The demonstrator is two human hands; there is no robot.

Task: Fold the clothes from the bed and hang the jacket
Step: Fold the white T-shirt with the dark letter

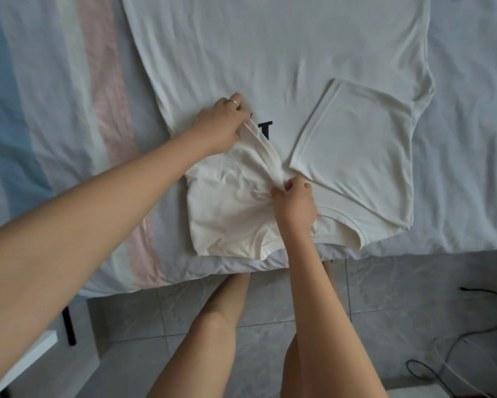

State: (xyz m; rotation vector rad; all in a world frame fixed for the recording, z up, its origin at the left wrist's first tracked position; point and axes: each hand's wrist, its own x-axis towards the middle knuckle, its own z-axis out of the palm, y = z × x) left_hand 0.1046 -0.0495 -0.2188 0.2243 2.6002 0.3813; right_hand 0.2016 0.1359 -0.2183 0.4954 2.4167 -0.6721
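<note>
A cream T-shirt [270,47] with a black print lies spread flat on the bed, its collar [342,222] toward the near edge. One sleeve [353,139] is folded flat onto the body on the right side. My left hand [221,124], a ring on one finger, pinches the hem of the other sleeve [230,208] and holds it up over the print. At the near end of that same stretched hem my right hand [294,205] pinches the fabric, close to the collar. No jacket is in view.
The bed sheet [54,110] has pale blue, white and pink stripes on the left. The bed's edge runs just below the shirt. My legs stand on a grey tiled floor [385,297]. Dark cables [477,326] lie on the floor at right; a white shelf corner [26,354] sits lower left.
</note>
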